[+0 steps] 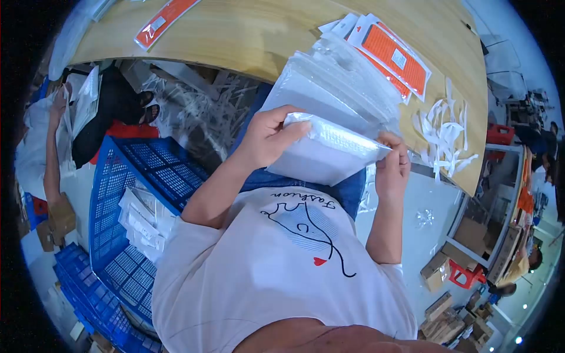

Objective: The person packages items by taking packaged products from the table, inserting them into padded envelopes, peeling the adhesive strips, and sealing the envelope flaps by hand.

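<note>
A clear plastic packet (329, 150) with a white insert is held between both hands, above the lap. My left hand (273, 138) is closed on its left corner, thumb on top. At the packet's right corner, my right hand (393, 162) pinches the edge. Just beyond lies a fanned stack of similar clear packets (335, 82) at the table edge. Orange-backed packages (391, 56) lie behind that stack on the wooden table (247, 35).
White strips (444, 132) lie on the table at the right. Another orange package (162, 23) is at the far left. A blue basket (109, 194) holds white packets beside me. A co-worker's arm (53, 147) shows at the left. Cardboard boxes (438, 270) stand lower right.
</note>
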The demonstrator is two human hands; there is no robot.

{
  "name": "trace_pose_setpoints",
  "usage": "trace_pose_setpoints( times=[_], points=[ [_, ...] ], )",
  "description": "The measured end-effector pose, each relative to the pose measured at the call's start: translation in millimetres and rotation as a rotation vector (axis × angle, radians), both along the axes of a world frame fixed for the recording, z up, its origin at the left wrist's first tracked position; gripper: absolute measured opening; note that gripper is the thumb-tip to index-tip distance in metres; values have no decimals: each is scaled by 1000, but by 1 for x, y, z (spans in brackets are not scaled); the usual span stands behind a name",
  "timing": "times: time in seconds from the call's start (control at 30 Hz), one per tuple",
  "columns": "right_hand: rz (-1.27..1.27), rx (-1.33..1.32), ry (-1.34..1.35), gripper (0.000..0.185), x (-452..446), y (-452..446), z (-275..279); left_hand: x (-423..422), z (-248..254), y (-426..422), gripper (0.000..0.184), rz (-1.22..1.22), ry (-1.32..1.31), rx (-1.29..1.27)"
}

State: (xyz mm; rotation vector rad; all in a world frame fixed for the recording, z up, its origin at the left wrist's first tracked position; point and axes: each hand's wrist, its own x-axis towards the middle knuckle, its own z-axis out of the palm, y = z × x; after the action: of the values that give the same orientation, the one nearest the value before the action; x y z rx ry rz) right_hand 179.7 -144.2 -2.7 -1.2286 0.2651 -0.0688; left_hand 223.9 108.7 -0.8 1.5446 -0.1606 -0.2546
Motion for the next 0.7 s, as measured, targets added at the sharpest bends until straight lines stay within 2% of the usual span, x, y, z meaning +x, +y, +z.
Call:
trace_pose_setpoints(
  times=[0.13,0.33,0.5,0.63,0.7],
  points=[
    [-51,-389,-135,20,7,32,11,-2,-11,-8,19,29,-14,-56],
    [-36,-442,-86,21,-1,23,4,-4,-19,-7,19,84,43,-35],
    [-14,-460,-95,20,-6,22,7,8,-2,-12,20,143,-9,-207],
    [20,-525,-163,19,-7,33,15,3,21,-7,23,-21,-298,381],
    [34,-508,-167,18,-5,31,19,5,22,0,23,-89,-239,318]
  ],
)
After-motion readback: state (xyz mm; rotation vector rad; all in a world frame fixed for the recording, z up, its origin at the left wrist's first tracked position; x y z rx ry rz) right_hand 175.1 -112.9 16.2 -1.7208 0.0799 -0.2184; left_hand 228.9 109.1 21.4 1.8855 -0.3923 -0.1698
